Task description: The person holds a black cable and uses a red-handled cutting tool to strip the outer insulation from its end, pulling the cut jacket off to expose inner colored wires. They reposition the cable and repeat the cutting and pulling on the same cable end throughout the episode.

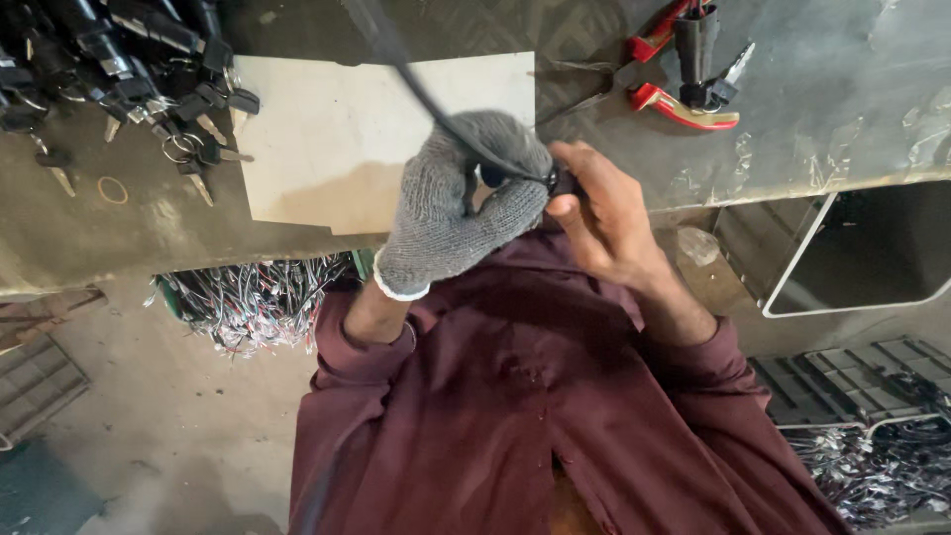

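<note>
Fingers of your left hand (pixel 451 203), in its grey knitted glove, are closing around a thin black sheathed cable (pixel 416 79), while your bare right hand (pixel 604 213) is pinching the cable's small black end piece (pixel 563 182) just off the near edge of the worn metal workbench (pixel 832 109). Cable looks light and limp; gripping near the end piece seems best. Red-handled pliers (pixel 684 104) are lying near the far right corner, black-headed keys (pixel 129 79) far left, beside a pale flat board (pixel 337 139).

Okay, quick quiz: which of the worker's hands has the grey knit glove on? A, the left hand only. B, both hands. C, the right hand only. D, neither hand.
A: the left hand wears the grey knit glove, while the right hand is bare; both grip a black cable.
</note>
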